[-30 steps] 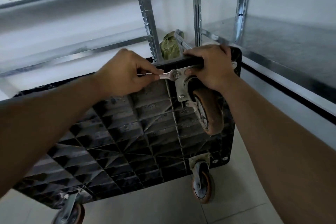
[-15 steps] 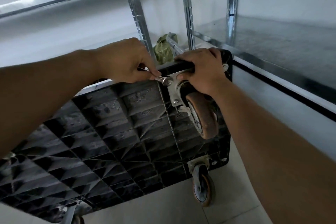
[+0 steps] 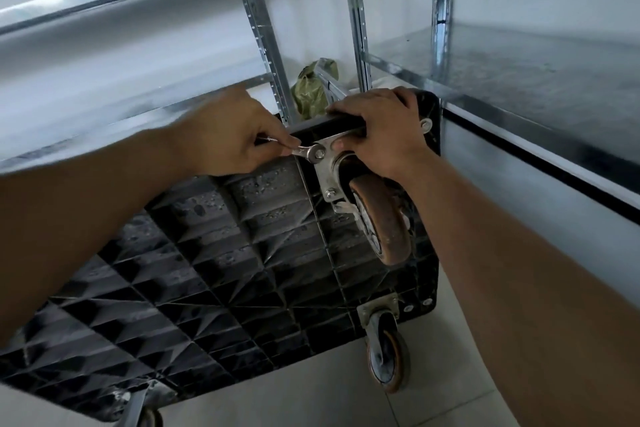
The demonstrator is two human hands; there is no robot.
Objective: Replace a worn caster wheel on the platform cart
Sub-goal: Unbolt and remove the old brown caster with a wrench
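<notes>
A: What is shown in the head view?

B: A black platform cart [image 3: 214,270] is seen tipped up on its edge, with its ribbed underside turned to the camera. The centre and lower left of the frame are largely filled by it.

A: Where is the caster wheel found?

B: The caster wheel [image 3: 384,222], brown-treaded and scuffed, is seen right of centre, at the cart's upper right corner. It is fixed there by a steel mounting plate [image 3: 327,172].

A: How is the left hand held?

B: The left hand [image 3: 228,139], just above centre, is closed. A small wrench [image 3: 304,152] is pinched between the thumb and the curled fingers. The wrench's head is set on a bolt head [image 3: 320,153] at the top of the plate.

A: And the right hand?

B: The right hand [image 3: 384,135] is laid over the cart's top edge, just above the wheel. The edge is gripped by the curled fingers, and the thumb is laid against the plate.

A: What else is seen?

B: A second caster [image 3: 386,354] is mounted at the cart's lower right corner. Part of a third caster [image 3: 147,412] is cut off by the bottom edge, at the left. Galvanised shelving uprights [image 3: 263,35] are seen along the top, and a metal shelf [image 3: 519,73] at the upper right. A green bag [image 3: 310,87] is lodged behind the cart, between the uprights. Pale floor tiles [image 3: 311,399] are seen at the bottom.
</notes>
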